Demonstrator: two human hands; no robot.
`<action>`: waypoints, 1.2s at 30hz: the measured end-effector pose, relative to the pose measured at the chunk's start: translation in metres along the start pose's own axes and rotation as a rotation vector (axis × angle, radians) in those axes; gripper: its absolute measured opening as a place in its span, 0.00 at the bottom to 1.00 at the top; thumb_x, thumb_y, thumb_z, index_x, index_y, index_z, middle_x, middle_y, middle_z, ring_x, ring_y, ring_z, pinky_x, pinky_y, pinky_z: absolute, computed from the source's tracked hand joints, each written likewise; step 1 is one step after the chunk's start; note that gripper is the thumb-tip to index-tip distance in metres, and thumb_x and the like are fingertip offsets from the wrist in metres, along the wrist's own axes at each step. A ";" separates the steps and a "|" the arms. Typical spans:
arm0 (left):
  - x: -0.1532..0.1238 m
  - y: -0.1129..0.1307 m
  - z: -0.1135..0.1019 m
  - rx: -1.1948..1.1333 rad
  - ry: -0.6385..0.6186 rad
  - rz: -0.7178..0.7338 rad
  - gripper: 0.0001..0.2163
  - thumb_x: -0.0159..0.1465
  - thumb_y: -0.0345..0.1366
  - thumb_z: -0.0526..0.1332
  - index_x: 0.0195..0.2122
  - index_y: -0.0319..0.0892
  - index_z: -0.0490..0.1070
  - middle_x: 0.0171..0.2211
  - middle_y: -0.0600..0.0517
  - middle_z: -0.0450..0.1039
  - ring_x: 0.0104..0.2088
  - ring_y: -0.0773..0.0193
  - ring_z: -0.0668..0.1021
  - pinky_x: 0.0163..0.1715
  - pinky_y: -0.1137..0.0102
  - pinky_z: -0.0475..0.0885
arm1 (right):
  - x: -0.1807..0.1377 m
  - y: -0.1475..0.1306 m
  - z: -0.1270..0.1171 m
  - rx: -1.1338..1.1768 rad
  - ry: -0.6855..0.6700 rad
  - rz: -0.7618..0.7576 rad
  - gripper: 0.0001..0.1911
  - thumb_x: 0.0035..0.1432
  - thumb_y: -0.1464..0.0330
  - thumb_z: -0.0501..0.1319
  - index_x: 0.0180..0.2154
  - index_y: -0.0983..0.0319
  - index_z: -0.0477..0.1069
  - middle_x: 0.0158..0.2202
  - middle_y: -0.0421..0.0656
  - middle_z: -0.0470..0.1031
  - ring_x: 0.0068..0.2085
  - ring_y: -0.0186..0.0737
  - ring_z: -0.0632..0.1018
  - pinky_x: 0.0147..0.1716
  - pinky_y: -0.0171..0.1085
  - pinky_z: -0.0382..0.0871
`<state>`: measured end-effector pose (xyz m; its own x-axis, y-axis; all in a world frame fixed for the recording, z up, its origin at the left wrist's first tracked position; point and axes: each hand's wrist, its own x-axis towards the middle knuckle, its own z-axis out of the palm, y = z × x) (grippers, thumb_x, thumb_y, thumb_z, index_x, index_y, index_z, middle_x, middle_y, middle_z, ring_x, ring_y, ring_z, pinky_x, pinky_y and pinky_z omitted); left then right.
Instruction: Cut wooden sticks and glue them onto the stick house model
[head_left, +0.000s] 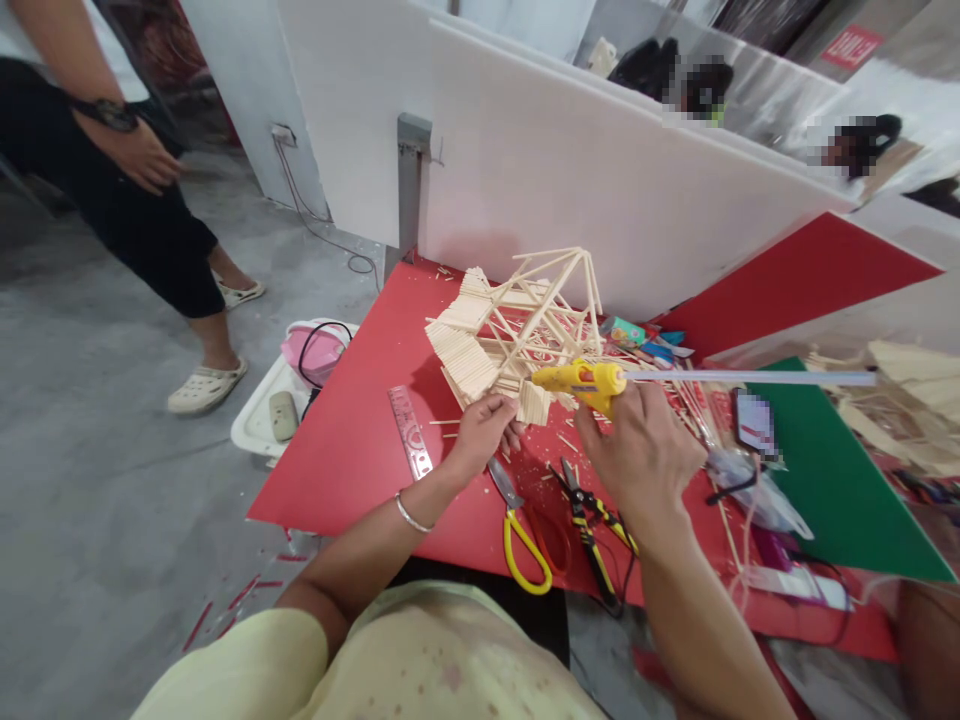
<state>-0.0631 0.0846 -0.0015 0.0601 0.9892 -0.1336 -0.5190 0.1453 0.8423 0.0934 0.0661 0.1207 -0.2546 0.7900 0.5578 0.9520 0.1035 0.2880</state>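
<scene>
White tub: beside the table's left edge, holding a pink item (pixel 311 348), a beige object (pixel 283 415) and a black cable (pixel 319 345); the tub's rim (pixel 244 432) faces left.
Clear plastic bag: at the right of the work (pixel 772 505); I cannot tell what is inside.
Co-worker: 1 person stands at far left, a hand (pixel 139 150) hanging beside the dark trousers (pixel 112 200), in 2 pale clogs.
Red tabletop: a bare stretch (pixel 337 450) on the left, then a clear ruler (pixel 409 430) lying near the wooden model.
Wooden model: on the tabletop at the middle, its slatted panels (pixel 466 355) to the left and a frame of sticks (pixel 544 305) to the right.
Near edge: scissors (pixel 514 510) just below the left hand, then 1 pair of black-and-yellow pliers (pixel 585 530).
Right side: phone (pixel 755 422), green board (pixel 832 480).
In the way: the glue gun covers some loose sticks.
Left hand: fingers and thumb pinched (pixel 484 430) on the model's near edge.
Right hand: wrapped (pixel 649 450) round the yellow glue gun (pixel 581 378), nozzle toward the model, glue stick (pixel 750 377) jutting out right.
</scene>
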 end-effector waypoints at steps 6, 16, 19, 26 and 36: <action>-0.002 0.000 0.000 -0.030 -0.014 -0.007 0.20 0.61 0.55 0.64 0.29 0.40 0.70 0.22 0.52 0.75 0.16 0.70 0.74 0.13 0.77 0.66 | -0.001 0.000 0.000 -0.005 0.025 0.011 0.16 0.66 0.58 0.57 0.43 0.64 0.73 0.36 0.45 0.72 0.33 0.39 0.70 0.27 0.39 0.45; -0.004 -0.003 -0.004 -0.036 0.034 -0.034 0.24 0.59 0.58 0.65 0.38 0.38 0.72 0.23 0.51 0.76 0.16 0.67 0.75 0.13 0.77 0.64 | -0.028 0.009 0.011 0.183 -0.023 0.278 0.20 0.63 0.51 0.59 0.39 0.62 0.71 0.36 0.45 0.75 0.30 0.39 0.71 0.27 0.37 0.48; -0.005 -0.005 -0.005 0.009 0.036 -0.048 0.25 0.60 0.59 0.63 0.40 0.37 0.72 0.26 0.49 0.78 0.16 0.67 0.76 0.13 0.76 0.64 | -0.043 0.007 0.012 0.316 -0.080 0.445 0.23 0.62 0.46 0.59 0.38 0.60 0.69 0.31 0.43 0.74 0.29 0.42 0.72 0.27 0.37 0.51; -0.011 -0.001 0.004 0.021 -0.034 -0.073 0.22 0.63 0.58 0.60 0.39 0.40 0.72 0.30 0.50 0.78 0.21 0.65 0.79 0.16 0.74 0.70 | -0.062 0.004 0.012 0.550 -0.137 0.549 0.19 0.64 0.49 0.58 0.39 0.58 0.68 0.34 0.43 0.75 0.33 0.44 0.75 0.30 0.38 0.57; -0.008 -0.002 0.004 -0.032 -0.025 -0.077 0.24 0.59 0.58 0.65 0.39 0.40 0.71 0.29 0.54 0.71 0.25 0.65 0.81 0.20 0.75 0.73 | -0.068 0.008 0.031 0.637 -0.200 0.536 0.16 0.67 0.52 0.56 0.40 0.58 0.68 0.36 0.43 0.75 0.34 0.43 0.75 0.31 0.38 0.57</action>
<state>-0.0591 0.0766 0.0004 0.1219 0.9752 -0.1845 -0.5393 0.2211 0.8125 0.1236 0.0318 0.0613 0.2351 0.9149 0.3282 0.8643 -0.0424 -0.5011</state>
